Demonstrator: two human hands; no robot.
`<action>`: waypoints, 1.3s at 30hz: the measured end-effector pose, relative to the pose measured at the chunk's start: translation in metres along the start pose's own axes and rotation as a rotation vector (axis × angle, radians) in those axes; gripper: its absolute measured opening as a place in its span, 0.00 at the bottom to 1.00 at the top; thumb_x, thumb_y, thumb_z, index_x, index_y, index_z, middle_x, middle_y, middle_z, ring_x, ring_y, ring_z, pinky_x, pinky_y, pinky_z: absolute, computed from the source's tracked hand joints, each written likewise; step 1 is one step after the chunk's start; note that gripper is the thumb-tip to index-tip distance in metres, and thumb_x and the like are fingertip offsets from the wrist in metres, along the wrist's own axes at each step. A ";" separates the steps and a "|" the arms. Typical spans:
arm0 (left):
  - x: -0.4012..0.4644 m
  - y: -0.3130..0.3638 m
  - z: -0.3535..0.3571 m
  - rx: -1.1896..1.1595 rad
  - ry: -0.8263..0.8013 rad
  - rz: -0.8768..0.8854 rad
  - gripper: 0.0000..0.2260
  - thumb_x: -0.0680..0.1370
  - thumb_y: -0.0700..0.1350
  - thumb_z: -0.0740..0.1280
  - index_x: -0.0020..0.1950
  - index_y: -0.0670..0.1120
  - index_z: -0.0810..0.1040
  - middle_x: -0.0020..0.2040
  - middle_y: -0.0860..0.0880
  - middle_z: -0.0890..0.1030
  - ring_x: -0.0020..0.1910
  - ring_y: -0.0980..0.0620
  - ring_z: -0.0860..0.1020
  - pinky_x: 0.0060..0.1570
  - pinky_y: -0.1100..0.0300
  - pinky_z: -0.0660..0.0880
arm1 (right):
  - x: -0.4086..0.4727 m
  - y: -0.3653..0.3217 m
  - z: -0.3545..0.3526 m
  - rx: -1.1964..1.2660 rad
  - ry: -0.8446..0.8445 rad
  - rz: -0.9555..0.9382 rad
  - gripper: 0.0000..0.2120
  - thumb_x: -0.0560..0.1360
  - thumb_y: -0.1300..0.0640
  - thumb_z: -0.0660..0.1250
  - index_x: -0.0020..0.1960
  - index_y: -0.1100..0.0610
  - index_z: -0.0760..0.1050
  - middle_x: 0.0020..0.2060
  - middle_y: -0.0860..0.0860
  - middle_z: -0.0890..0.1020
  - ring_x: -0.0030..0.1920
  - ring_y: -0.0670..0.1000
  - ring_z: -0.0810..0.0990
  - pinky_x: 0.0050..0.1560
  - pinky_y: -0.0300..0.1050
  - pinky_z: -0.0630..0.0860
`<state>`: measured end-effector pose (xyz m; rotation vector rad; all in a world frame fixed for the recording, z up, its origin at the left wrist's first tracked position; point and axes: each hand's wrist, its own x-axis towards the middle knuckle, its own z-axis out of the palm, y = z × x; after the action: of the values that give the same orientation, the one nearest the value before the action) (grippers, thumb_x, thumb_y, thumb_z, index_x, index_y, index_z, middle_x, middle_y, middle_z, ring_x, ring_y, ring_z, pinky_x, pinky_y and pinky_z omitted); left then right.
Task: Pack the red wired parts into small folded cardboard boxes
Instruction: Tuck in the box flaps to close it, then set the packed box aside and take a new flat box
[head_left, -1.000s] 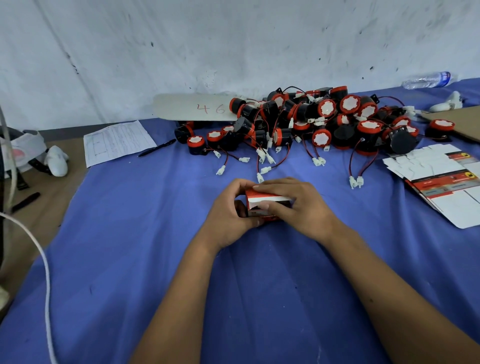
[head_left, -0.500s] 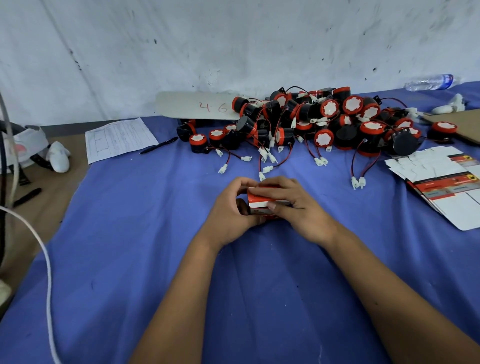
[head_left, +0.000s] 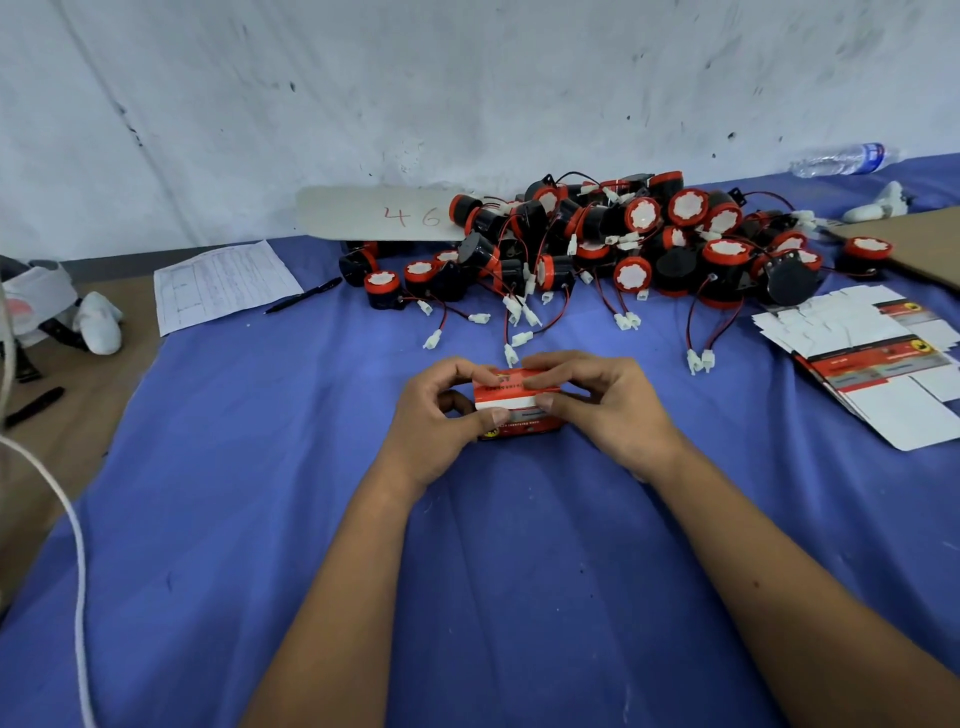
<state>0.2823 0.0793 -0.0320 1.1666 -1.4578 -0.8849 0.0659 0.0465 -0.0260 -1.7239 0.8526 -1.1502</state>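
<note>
Left hand (head_left: 441, 415), right hand (head_left: 602, 400) fingers grasping one small box (head_left: 517, 402), apparently closing. Parts pile (head_left: 623, 239) at 12 o'clock unpacked; flat cartons (head_left: 883, 364) at 2 o'clock unfolded.

Left hand (head_left: 436, 415), right hand (head_left: 602, 402) meet, fingers curled, forearms converging

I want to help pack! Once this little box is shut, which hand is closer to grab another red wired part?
Probably the right hand: though both grip the small box, most of the pile of red wired parts lies on its side.
</note>
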 end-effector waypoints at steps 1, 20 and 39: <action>0.000 -0.001 0.000 -0.006 0.007 0.003 0.11 0.72 0.33 0.78 0.51 0.45 0.83 0.59 0.49 0.85 0.39 0.50 0.79 0.40 0.57 0.79 | 0.001 0.001 -0.001 -0.004 -0.005 -0.007 0.09 0.75 0.70 0.72 0.51 0.60 0.86 0.59 0.51 0.84 0.63 0.47 0.80 0.62 0.49 0.80; -0.007 0.008 0.012 0.574 0.150 0.426 0.13 0.69 0.34 0.80 0.52 0.43 0.88 0.57 0.48 0.86 0.58 0.48 0.82 0.61 0.54 0.78 | -0.002 0.010 0.000 -0.236 0.021 -0.107 0.12 0.73 0.65 0.75 0.54 0.53 0.87 0.60 0.47 0.83 0.63 0.40 0.80 0.62 0.47 0.80; -0.013 0.003 0.023 0.655 0.147 0.446 0.11 0.76 0.34 0.71 0.56 0.43 0.87 0.60 0.49 0.86 0.67 0.45 0.76 0.67 0.54 0.73 | -0.007 0.004 0.011 -0.657 -0.003 -0.304 0.11 0.74 0.58 0.76 0.56 0.56 0.83 0.67 0.53 0.79 0.72 0.52 0.73 0.72 0.48 0.71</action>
<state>0.2599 0.0914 -0.0377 1.2529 -1.8462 0.0019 0.0733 0.0540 -0.0336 -2.4572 1.0698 -1.1298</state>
